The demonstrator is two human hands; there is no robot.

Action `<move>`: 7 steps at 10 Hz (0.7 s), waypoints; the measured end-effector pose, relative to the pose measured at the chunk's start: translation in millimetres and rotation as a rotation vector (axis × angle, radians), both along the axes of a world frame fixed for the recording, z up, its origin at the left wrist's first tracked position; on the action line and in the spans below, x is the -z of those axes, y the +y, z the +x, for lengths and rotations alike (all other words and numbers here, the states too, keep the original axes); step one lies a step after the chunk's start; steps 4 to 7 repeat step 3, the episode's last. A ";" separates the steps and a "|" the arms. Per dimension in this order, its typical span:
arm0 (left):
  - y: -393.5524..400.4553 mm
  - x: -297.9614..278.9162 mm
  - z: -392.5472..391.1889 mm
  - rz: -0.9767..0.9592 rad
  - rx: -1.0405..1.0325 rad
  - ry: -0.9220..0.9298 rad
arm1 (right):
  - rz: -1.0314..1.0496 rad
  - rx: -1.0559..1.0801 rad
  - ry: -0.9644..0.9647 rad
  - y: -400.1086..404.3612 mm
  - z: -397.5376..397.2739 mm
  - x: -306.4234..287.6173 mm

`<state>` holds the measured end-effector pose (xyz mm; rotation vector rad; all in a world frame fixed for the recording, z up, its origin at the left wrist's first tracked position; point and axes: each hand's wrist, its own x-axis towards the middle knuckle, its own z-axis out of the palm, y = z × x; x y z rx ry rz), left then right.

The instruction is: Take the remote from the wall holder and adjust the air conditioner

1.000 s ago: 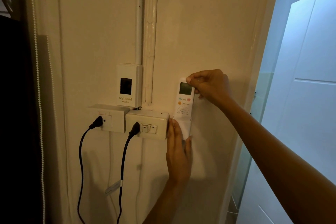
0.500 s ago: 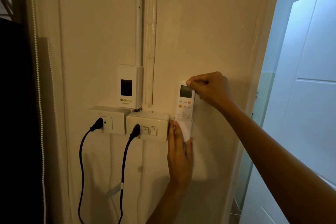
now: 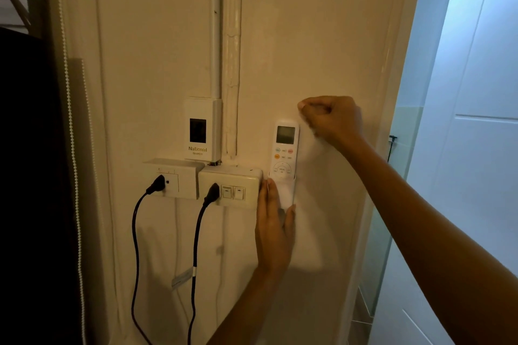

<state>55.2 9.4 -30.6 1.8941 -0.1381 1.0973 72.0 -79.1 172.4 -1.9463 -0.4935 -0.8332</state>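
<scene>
The white remote, with a small screen and coloured buttons, stands upright in its white wall holder just right of the switch box. My left hand lies flat on the wall, its fingertips against the holder's bottom and its thumb along the holder's left side. Curled into a loose fist, my right hand hovers just above and right of the remote's top corner. It holds nothing.
A cream switch box and a socket box each carry a black plug with a hanging cable. A white "National" breaker box sits above them under a conduit. A doorway with a white door opens at the right.
My right hand has come off the remote's top and risen slightly, fingers still curled. The remote stays seated in the holder. My left hand has not moved.
</scene>
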 end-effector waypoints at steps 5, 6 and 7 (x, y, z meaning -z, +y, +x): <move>9.9 7.5 -10.3 0.085 -0.027 0.049 | 0.596 -0.492 -0.136 -60.6 -126.1 -33.1; 9.9 7.5 -10.3 0.085 -0.027 0.049 | 0.596 -0.492 -0.136 -60.6 -126.1 -33.1; 9.9 7.5 -10.3 0.085 -0.027 0.049 | 0.596 -0.492 -0.136 -60.6 -126.1 -33.1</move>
